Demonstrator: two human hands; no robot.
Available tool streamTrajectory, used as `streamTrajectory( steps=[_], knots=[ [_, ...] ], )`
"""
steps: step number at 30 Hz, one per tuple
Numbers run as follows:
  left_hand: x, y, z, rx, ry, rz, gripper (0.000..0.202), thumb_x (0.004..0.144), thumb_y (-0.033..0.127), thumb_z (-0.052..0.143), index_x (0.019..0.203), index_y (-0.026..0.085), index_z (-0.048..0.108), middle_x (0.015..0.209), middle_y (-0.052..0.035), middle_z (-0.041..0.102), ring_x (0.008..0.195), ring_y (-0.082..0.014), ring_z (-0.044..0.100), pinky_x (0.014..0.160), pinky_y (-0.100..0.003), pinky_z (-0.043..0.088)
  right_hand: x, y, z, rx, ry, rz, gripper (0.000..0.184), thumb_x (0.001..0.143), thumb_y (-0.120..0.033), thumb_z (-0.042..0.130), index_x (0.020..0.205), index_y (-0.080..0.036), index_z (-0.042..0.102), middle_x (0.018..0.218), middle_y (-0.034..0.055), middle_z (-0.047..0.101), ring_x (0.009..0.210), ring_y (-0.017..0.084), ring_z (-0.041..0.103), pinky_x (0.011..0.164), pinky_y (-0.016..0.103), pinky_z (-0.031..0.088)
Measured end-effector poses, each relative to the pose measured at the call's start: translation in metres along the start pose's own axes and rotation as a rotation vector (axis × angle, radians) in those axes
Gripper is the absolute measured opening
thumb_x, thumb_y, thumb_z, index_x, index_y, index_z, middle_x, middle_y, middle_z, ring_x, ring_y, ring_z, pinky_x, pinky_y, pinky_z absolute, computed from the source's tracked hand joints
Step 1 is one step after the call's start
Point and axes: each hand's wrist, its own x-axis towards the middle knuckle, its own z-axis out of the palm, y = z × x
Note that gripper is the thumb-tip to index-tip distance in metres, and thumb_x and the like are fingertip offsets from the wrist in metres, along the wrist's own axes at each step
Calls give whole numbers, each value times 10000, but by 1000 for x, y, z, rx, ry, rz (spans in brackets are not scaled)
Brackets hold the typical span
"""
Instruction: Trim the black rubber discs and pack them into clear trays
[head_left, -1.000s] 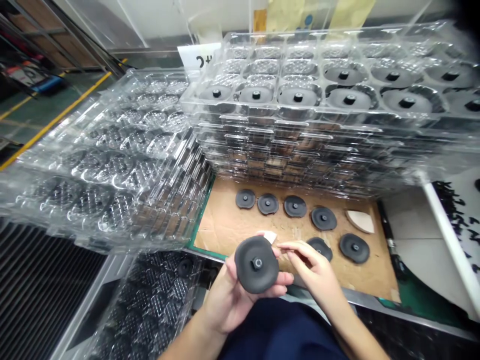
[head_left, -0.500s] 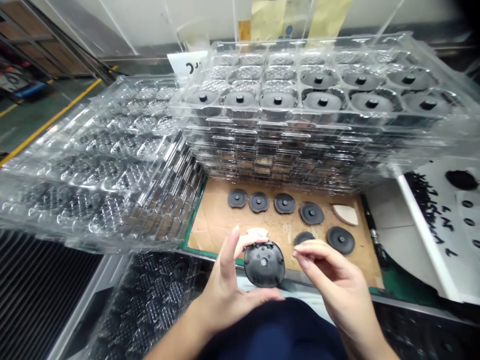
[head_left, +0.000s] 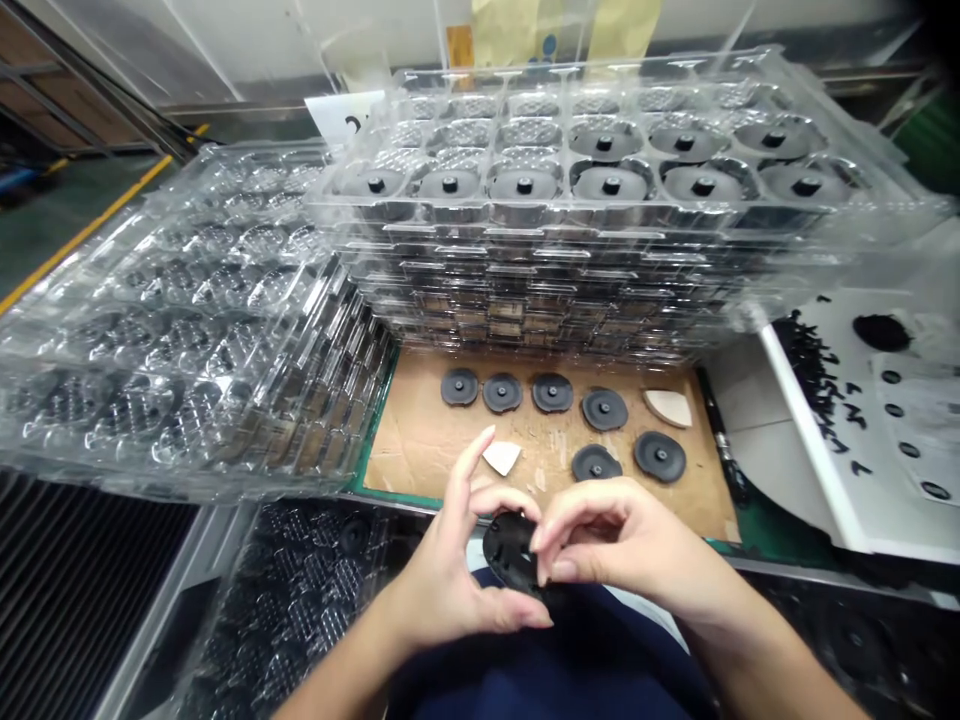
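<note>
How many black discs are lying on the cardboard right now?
6 discs: four in a back row, two nearer the front right, all on the cardboard; the tray stack could hide more.

The trays (head_left: 525, 212) are clear, glossy, smooth plastic; the discs (head_left: 604, 409) are matt black, finely textured rubber or plastic; the board (head_left: 420, 445) beneath them is rough, scuffed brown cardboard; the scrap (head_left: 502, 456) looks like matt white paper; and the garment (head_left: 547, 670) is dark matt cloth.
</note>
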Motion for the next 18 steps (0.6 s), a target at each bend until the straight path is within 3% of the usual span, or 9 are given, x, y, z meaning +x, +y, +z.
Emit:
streamTrajectory(
  steps=[4,9,14,18],
  knots=[
    [0,-1,2,-5,-24,-40,1142,595,326,798,1453,247,49,1008,-62,656,928,-231,600,928,-360,386,-6,2,0,6,13,-3,92,704,-127,734,731,-214,717,704,-48,710,662,72,652,657,163,505],
    [0,-8,6,105,46,112,1104,605,286,797,1436,327,71,1103,-59,634,1013,-227,586,953,-373,406,-19,15,4,-92,279,-123,69,683,-182,765,728,-212,721,701,-24,712,658,93,656,634,167,511],
    [4,-15,10,156,95,253,1106,576,320,815,1424,341,106,1109,-53,638,1020,-215,596,959,-396,441,-49,29,0,-366,466,-363,58,798,-211,662,800,-249,707,648,-31,665,544,78,590,531,161,468],
    [6,-15,17,139,98,189,1051,599,327,804,1410,379,139,1099,-32,649,1032,-205,607,942,-375,464,-69,35,-1,-727,513,-485,205,866,-158,547,980,-262,680,872,30,642,783,122,611,669,207,493]
  ],
)
